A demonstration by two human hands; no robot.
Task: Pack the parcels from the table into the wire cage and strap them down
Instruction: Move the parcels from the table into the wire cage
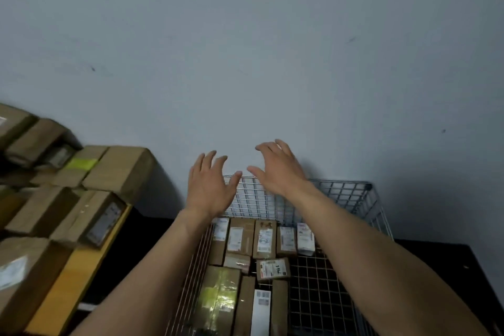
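The cage (341, 194) holds parcels (240, 240) along its 12 and 9 o'clock sides. Left hand (210, 188) and right hand (278, 169) hover over its 12 o'clock wall, fingers spread wide, empty.

parcels (264, 240) | white labels + handwritten marks | all blurred, no txt readable

Bare arms, bare grips
The long bare left forearm (152, 267) and right forearm (368, 248) are uncovered up to the picture edge; the left grip (210, 188) and right grip (278, 169) have bare fingers (210, 157).
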